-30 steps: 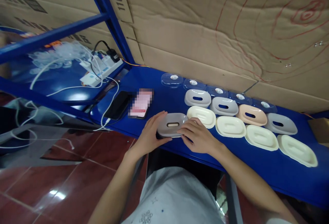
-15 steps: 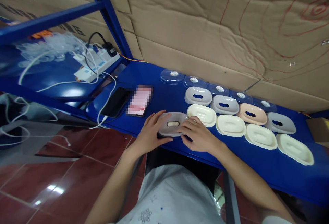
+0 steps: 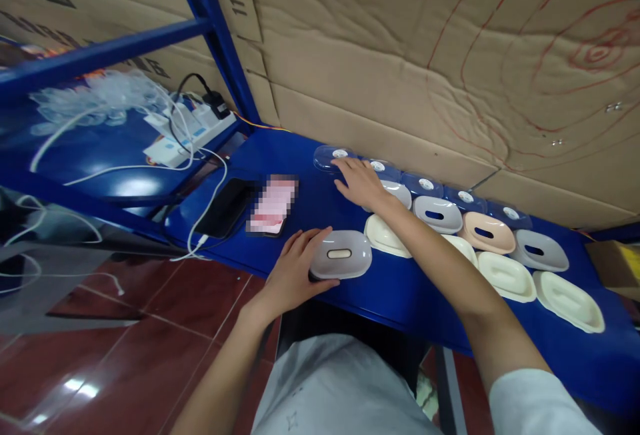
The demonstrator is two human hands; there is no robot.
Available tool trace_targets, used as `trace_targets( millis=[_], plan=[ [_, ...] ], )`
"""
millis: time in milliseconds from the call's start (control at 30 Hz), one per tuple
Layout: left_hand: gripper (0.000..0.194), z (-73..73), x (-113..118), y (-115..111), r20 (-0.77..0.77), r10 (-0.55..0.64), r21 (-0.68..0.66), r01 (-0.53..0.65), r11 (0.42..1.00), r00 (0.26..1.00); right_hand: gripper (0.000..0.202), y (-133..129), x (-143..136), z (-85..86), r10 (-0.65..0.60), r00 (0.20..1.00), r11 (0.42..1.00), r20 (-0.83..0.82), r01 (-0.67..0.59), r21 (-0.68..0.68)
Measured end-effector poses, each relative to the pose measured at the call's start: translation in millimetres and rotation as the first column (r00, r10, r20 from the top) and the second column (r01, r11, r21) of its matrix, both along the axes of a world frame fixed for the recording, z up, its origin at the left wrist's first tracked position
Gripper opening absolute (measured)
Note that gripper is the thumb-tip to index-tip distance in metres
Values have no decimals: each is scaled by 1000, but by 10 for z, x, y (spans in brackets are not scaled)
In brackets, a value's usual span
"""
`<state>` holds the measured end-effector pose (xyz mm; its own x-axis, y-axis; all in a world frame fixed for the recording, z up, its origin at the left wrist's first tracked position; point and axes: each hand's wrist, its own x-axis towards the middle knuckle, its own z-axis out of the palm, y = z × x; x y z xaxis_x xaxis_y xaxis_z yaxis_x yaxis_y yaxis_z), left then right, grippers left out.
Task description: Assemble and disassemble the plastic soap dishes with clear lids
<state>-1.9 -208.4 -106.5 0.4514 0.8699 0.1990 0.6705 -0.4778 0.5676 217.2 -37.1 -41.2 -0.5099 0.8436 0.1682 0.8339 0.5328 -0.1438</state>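
Near the table's front edge, my left hand (image 3: 296, 268) grips the left end of a grey oval dish (image 3: 353, 255), which has a cream slot in its middle. My right hand (image 3: 359, 180) is stretched over the back of the table, its fingertips at the leftmost clear lid (image 3: 326, 157); whether they touch it I cannot tell. Under and beside the right forearm are a row of slotted dishes, among them a grey one (image 3: 437, 215) and a peach one (image 3: 487, 232), and a row of cream trays (image 3: 506, 276). More clear lids (image 3: 423, 184) lie along the cardboard.
A phone with a blurred pink screen (image 3: 273, 205) and a black phone (image 3: 227, 205) lie to the left, with white cables. A power strip (image 3: 187, 138) and a pile of clear plastic pieces (image 3: 100, 98) sit on the left shelf. Cardboard (image 3: 375, 55) stands behind the table (image 3: 400, 298).
My right hand has left the grey dish and moved up and back to the leftmost clear lid. My left hand stays on the dish. The view has shifted slightly.
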Motion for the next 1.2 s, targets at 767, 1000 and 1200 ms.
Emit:
trace_targets(
  millis=[767, 1000, 1200],
  plan=[
    [157, 66, -40, -5, 68, -101, -83, 106, 991, 993, 80, -434, 53, 90, -31, 966, 995, -256, 54, 83],
    [155, 65, -46, 0, 73, -134, -93, 141, 986, 988, 81, -1853, 669, -155, -40, 911, 999, -411, 33, -23],
    [156, 102, 9, -35, 55, -165, -61, 168, 984, 985, 90, -2196, 758, -282, -11, 911, 997, -411, -21, -74]
  ],
)
